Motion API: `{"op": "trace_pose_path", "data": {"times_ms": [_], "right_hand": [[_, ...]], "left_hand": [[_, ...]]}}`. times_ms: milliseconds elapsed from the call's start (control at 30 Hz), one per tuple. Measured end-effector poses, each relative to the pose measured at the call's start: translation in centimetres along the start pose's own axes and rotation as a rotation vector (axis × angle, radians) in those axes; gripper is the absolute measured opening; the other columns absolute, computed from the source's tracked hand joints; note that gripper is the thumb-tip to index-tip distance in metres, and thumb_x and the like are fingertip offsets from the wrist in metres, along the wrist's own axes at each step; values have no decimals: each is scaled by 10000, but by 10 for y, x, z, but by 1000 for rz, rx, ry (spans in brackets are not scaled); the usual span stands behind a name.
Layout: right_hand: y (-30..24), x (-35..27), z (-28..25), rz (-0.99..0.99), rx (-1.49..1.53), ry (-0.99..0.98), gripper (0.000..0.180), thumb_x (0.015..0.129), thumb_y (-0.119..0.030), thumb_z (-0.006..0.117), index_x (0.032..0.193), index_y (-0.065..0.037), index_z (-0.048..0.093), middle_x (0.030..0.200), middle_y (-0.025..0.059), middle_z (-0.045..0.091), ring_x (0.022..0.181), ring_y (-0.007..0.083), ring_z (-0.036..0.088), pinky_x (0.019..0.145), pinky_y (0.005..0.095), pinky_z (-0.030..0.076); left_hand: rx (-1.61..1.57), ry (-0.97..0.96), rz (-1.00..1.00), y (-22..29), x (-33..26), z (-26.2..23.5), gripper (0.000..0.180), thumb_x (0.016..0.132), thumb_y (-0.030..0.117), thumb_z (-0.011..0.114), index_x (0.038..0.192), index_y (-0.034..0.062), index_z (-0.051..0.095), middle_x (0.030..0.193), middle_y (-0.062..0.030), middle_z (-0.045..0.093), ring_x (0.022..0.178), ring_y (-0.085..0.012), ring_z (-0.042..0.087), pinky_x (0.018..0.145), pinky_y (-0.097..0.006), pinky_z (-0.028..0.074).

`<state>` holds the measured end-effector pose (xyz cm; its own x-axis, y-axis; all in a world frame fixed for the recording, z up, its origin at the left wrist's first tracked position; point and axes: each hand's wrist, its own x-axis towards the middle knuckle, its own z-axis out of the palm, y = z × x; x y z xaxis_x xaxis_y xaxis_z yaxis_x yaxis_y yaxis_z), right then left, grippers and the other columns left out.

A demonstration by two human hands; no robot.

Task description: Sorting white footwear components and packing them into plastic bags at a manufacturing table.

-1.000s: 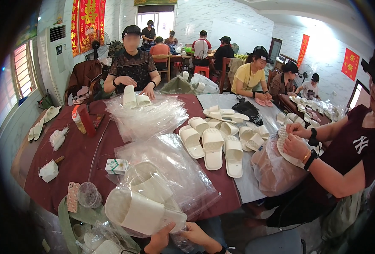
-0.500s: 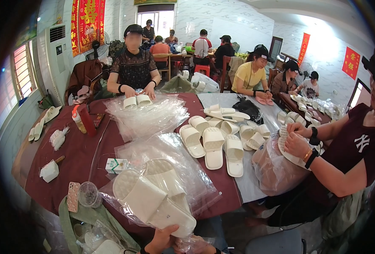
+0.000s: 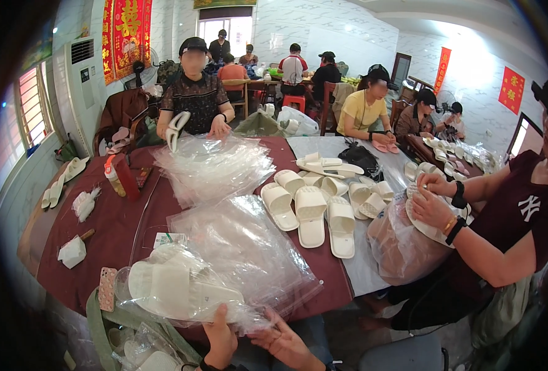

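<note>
Bagged white slippers (image 3: 178,290) lay at near desk (image 3: 125,216) edge, long axis left-right, toes toward left. Left hand (image 3: 221,340) pinched bag's open end, closed on plastic, directly below-right of slippers. Right hand (image 3: 283,343) just beside, fingers loose on bag mouth; grip state unclear. Left hand nearer. Stack of empty bags (image 3: 249,247) just beyond.

Bagged slippers (image 3: 181,290) — left of loose slippers (image 3: 311,213)
</note>
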<state>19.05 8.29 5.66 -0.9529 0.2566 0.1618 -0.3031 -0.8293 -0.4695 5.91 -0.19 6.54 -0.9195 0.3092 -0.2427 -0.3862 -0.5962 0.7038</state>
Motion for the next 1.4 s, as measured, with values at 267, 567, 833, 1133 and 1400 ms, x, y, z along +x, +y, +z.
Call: {"op": "trace_pose_path", "data": {"times_ms": [267, 567, 833, 1133, 1400], "right_hand": [[11, -1, -3, -260, -1381, 171, 974, 751, -247, 799, 1468, 8, 191, 1479, 170, 304, 1349, 317, 320, 1107, 387, 244], [27, 20, -7, -437, -881, 446, 735, 787, -180, 760, 1373, 9, 360, 1248, 94, 502, 1146, 171, 502, 932, 286, 435], [2, 10, 13, 68, -601, 400, 684, 807, -99, 734, 1364, -14, 348, 1189, 76, 545, 1089, 173, 545, 910, 298, 465], [-16, 21, -10, -91, -228, 499, 611, 799, 15, 640, 1353, -38, 387, 1252, 119, 534, 1124, 237, 549, 945, 375, 472], [-34, 30, -28, -256, -500, 607, 618, 823, -30, 653, 1377, -17, 380, 1260, 115, 539, 1129, 268, 551, 928, 389, 475]], "left_hand": [[73, -21, 140, -11, -7, -4, 388, 869, 4, 595, 1235, 46, 475, 1122, -98, 580, 1002, -220, 595, 858, -371, 518], [594, -320, -116, -24, -36, -31, 194, 948, 159, 579, 1015, -10, 645, 809, -45, 651, 752, -113, 618, 658, -264, 519], [684, -416, -121, -11, -39, -36, 198, 948, 175, 580, 937, -18, 621, 798, -62, 647, 702, -136, 602, 638, -282, 504], [1726, -629, 508, 48, -42, -61, 714, 800, 438, 666, 1371, 89, 417, 1373, -191, 410, 1293, -403, 349, 1057, -504, 281], [1985, 424, 426, 131, -71, -198, 712, 835, 347, 597, 1439, 98, 313, 1447, -249, 287, 1368, -440, 208, 1109, -582, 99]]}}
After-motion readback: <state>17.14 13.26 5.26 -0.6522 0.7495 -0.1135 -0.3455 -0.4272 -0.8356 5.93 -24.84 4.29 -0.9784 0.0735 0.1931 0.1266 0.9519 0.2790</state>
